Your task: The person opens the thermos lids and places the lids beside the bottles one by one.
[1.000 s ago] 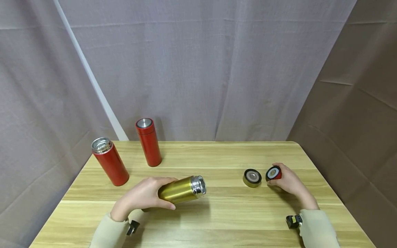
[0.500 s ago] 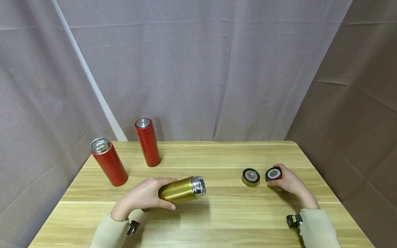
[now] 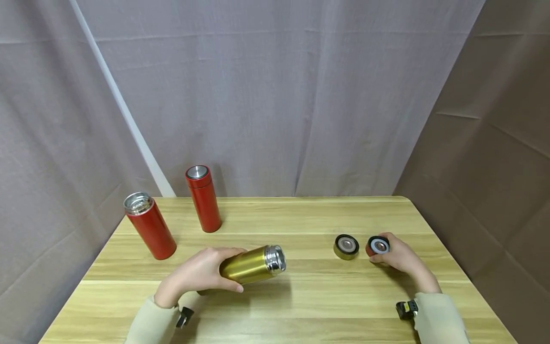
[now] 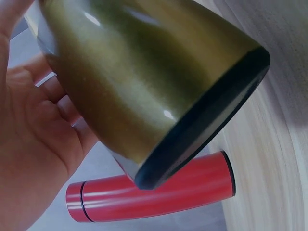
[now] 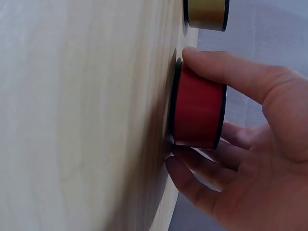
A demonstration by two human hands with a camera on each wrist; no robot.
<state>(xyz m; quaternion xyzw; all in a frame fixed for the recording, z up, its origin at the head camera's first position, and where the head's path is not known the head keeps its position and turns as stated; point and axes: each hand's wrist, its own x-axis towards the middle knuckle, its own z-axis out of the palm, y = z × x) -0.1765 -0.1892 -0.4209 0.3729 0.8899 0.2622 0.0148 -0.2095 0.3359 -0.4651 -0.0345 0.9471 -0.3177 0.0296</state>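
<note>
My left hand grips a gold thermos round its body, holding it tilted with its bare steel mouth pointing right. Its dark base faces the left wrist camera. On the right, my right hand pinches a red lid between thumb and fingers, its pale inner side turned up. In the right wrist view the red lid is at the tabletop, touching it or nearly so. Just left of it a gold lid lies inner side up.
A red thermos without its lid stands at the table's left. Behind it to the right stands a red thermos with its lid on. Grey curtains hang behind the wooden table.
The red lid, tilted in my right hand before, now lies flatter and slightly lower, its inner side facing up more. My left hand and the gold thermos stay put.
</note>
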